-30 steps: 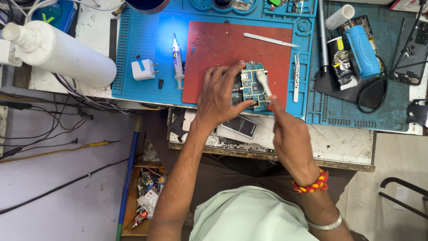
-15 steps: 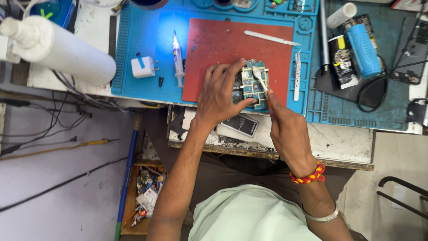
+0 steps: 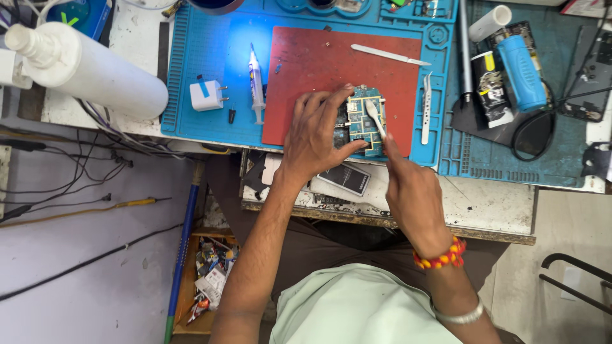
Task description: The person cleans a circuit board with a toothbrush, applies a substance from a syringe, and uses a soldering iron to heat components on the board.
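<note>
A small blue-green circuit board (image 3: 364,122) lies on a red mat (image 3: 331,64) that rests on a blue work mat (image 3: 210,51). My left hand (image 3: 317,137) presses down on the board's left side, fingers spread over its edge. My right hand (image 3: 411,191) grips a thin white brush-like tool (image 3: 375,116) whose tip touches the top of the board. A red and yellow beaded band and a metal bangle sit on my right wrist.
Beside the board lie metal tweezers (image 3: 426,108), a white-handled blade (image 3: 389,56), a syringe (image 3: 256,83) and a white plug adapter (image 3: 208,95). A large white bottle (image 3: 89,67) lies at the left. A blue cylinder (image 3: 521,73), cables and phone parts fill the right side. A phone (image 3: 344,178) sits below the mats.
My right hand has shifted the white tool slightly across the board, its tip now a little higher. My left hand keeps its hold on the board.
</note>
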